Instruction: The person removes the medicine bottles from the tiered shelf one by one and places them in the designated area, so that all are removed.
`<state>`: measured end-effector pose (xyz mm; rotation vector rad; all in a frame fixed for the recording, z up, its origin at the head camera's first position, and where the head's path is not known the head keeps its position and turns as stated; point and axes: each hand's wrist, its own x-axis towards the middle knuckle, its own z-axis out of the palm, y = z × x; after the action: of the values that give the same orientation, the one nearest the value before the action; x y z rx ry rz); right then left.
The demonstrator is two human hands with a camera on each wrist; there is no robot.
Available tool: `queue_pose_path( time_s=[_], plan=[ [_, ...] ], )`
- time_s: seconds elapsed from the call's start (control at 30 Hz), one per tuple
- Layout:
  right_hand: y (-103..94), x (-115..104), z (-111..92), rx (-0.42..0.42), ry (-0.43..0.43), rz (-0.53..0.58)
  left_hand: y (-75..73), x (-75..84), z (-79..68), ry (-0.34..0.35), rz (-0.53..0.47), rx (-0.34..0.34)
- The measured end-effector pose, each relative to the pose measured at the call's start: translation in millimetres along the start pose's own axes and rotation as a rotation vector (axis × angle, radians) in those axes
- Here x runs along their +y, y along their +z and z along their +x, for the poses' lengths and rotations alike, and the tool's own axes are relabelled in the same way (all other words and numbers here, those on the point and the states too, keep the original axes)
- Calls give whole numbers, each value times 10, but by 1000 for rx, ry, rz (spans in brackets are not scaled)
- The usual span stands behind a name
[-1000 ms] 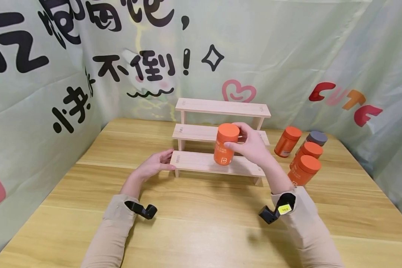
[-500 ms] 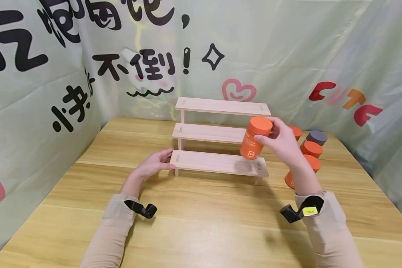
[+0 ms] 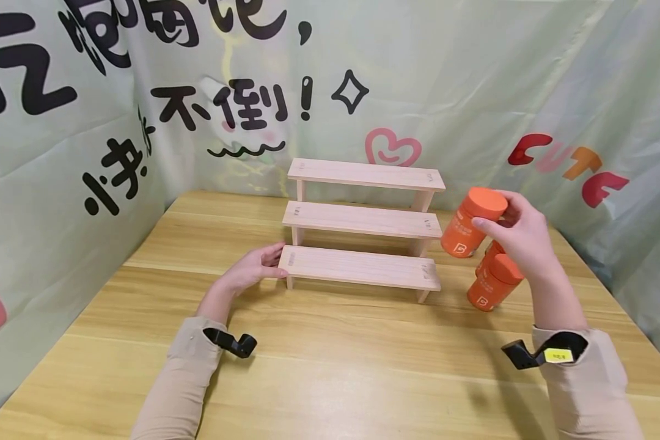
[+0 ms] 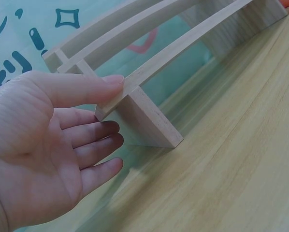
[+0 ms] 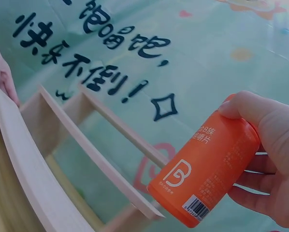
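In the head view, a three-tier wooden step rack (image 3: pixel 363 223) stands on the table. At its left end my left hand (image 3: pixel 251 267) pinches the corner of the lowest step (image 4: pixel 166 55), thumb on top, as the left wrist view shows; the other fingers are loosely spread. To the right of the rack, my right hand (image 3: pixel 522 235) holds an orange supplement bottle (image 3: pixel 467 229) with an orange lid. The bottle is tilted and raised above the table, thumb on its near side. Its printed label and barcode face the right wrist camera (image 5: pixel 202 169).
Two orange bottles show on the table below my right hand; the front one (image 3: pixel 494 287) partly covers the other (image 3: pixel 486 258). The wooden table (image 3: pixel 308 360) extends in front of the rack. A printed cloth backdrop (image 3: pixel 473 85) hangs behind.
My right hand has carried the orange bottle from above the rack's lower steps to the right, past the rack's end. It now hides the orange and grey-lidded bottles behind. My left hand stays put.
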<state>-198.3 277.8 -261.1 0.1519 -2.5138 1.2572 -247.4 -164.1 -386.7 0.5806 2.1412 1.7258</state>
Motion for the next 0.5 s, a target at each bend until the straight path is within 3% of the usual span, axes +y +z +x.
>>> queue_pose_path(
  time_s=[0.5],
  plan=[
    [-536,250,-104,108,73,-42,5,-5,-5,-15,-2,13]
  ],
)
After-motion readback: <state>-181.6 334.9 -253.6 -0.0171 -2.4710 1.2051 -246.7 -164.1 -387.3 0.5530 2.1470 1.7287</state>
